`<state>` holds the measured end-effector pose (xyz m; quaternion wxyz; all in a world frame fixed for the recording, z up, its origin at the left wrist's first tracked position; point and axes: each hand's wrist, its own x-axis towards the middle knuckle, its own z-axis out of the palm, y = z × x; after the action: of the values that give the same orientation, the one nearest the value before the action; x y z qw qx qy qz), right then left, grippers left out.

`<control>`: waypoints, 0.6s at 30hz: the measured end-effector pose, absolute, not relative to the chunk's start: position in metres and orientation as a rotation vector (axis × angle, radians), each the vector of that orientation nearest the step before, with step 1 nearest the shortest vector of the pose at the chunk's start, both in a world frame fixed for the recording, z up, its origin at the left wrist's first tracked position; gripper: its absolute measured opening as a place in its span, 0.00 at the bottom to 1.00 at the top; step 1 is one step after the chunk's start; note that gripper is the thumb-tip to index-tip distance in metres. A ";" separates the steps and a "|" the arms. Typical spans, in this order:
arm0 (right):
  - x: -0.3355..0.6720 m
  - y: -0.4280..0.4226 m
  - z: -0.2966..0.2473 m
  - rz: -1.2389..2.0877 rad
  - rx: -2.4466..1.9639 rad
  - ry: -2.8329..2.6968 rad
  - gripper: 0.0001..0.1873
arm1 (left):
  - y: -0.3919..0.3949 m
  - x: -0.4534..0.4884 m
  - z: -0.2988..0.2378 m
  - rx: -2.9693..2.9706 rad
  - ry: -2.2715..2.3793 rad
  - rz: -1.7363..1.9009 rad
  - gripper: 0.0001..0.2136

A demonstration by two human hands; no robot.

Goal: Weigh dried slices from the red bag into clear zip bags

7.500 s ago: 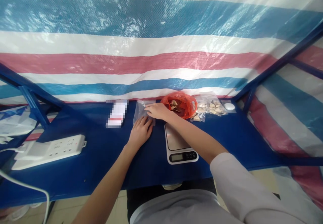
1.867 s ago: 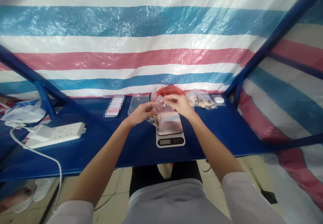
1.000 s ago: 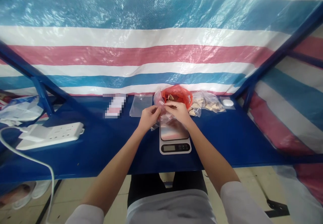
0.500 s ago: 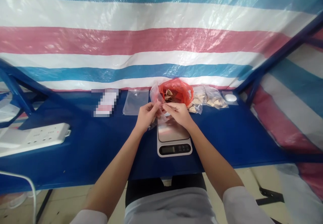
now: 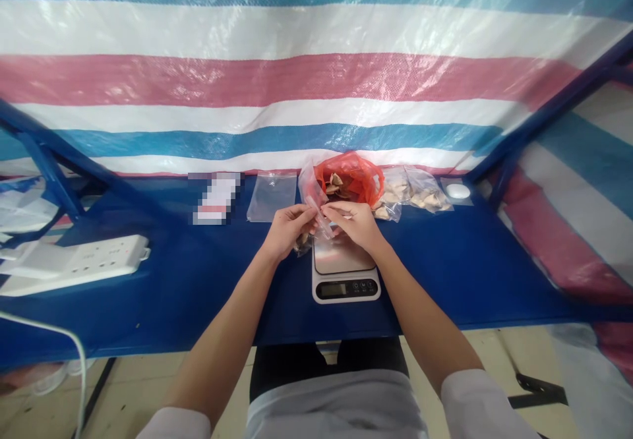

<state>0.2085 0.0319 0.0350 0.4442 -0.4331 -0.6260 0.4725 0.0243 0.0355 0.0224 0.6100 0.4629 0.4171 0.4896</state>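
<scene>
The left hand and right hand pinch a clear plastic bag between their fingertips, its top rising far of them, just above a digital kitchen scale.

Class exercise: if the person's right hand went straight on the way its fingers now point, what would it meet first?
The right hand would meet the clear plastic bag first, its fingertips already being at it; the left hand lies just beyond, though depth is hard to judge.

one left hand, one right hand, one digital scale, one red plastic bag, one power strip, at least three clear plastic bags.
</scene>
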 end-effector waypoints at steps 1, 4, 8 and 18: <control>0.209 0.032 0.035 1.150 -1.069 -1.573 0.21 | 0.035 0.025 0.023 1.070 0.968 1.135 0.14; 0.210 0.031 0.037 1.080 -1.067 -1.653 0.18 | 0.036 0.027 0.023 1.111 1.006 1.162 0.14; 0.211 0.028 0.042 1.023 -1.100 -1.760 0.17 | 0.035 0.028 0.022 1.185 1.078 1.171 0.14; 0.213 0.028 0.047 0.823 -1.128 -1.911 0.11 | 0.028 0.034 0.034 1.394 1.224 1.181 0.13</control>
<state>0.2131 0.0276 0.0467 0.3778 -0.4413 -0.7475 0.3221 0.0343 0.0278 0.0342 0.4539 0.5648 0.4960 0.4784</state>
